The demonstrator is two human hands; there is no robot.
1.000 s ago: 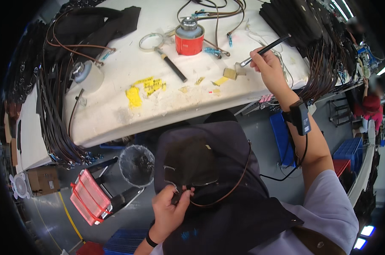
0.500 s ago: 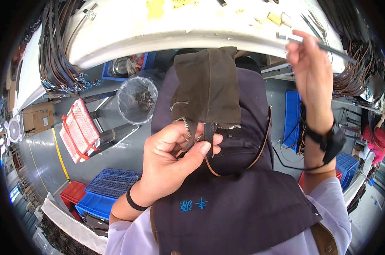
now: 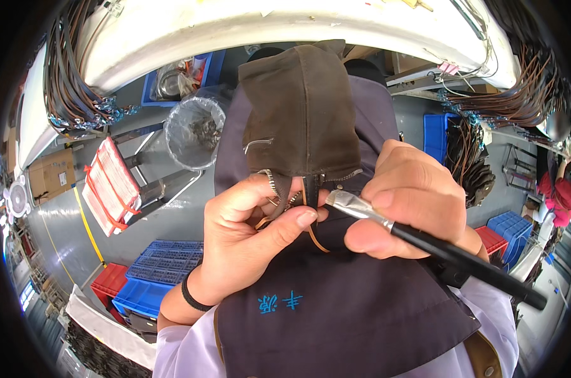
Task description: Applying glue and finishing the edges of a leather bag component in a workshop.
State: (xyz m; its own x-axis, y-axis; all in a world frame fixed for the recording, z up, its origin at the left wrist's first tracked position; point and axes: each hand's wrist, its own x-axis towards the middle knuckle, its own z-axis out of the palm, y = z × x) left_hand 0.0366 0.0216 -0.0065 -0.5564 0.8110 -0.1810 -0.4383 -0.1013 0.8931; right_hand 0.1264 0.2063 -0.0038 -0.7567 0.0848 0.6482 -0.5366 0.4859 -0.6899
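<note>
My left hand point(image 3: 254, 233) is closed, pinching a narrow black leather strap point(image 3: 309, 189) between thumb and fingers. The strap has an orange-brown edge, and its thin tail hangs below the fingertips. In my right hand point(image 3: 417, 195) is a flat brush point(image 3: 468, 255) with a black handle and metal ferrule. Its tip lies close beside the strap, by my left fingertips; whether they touch I cannot tell. A dark brown cloth point(image 3: 301, 107) drapes over my lap just beyond the hands. Along its near edge run zipper-like metal teeth point(image 3: 273, 183), partly hidden by my left fingers.
A white workbench point(image 3: 247, 25) crosses the far side, with bundles of straps hanging at its left point(image 3: 65, 88) and right point(image 3: 512, 101). Left of my lap stand a lined waste bin point(image 3: 194, 135), a red-tied stack point(image 3: 112, 186) and blue crates point(image 3: 162, 264). A person in red point(image 3: 555, 189) is far right.
My right hand has brought the brush from above the bench down and inward to the strap. My left hand keeps its pinch on the strap. The view has shifted slightly.
</note>
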